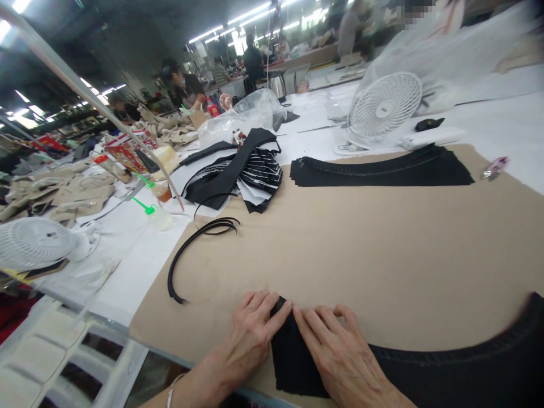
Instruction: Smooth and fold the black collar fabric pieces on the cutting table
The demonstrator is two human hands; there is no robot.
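Note:
A long curved piece of black fabric lies along the front edge of the work surface. Its right part, with a stitched or notched curved rim, runs out of view at the lower right. My left hand grips the fabric's upper left corner between thumb and fingers, where a small part looks folded over. Just beside it, my right hand rests on top of the same piece, fingers stretched out and fingertips pressing near that corner. The two hands' tips almost touch.
Brown paper covers the table. Beyond are a stack of black curved pieces, a bundle of black-and-white pieces, black strips, a white fan, another fan and a green-tipped bottle. People work behind.

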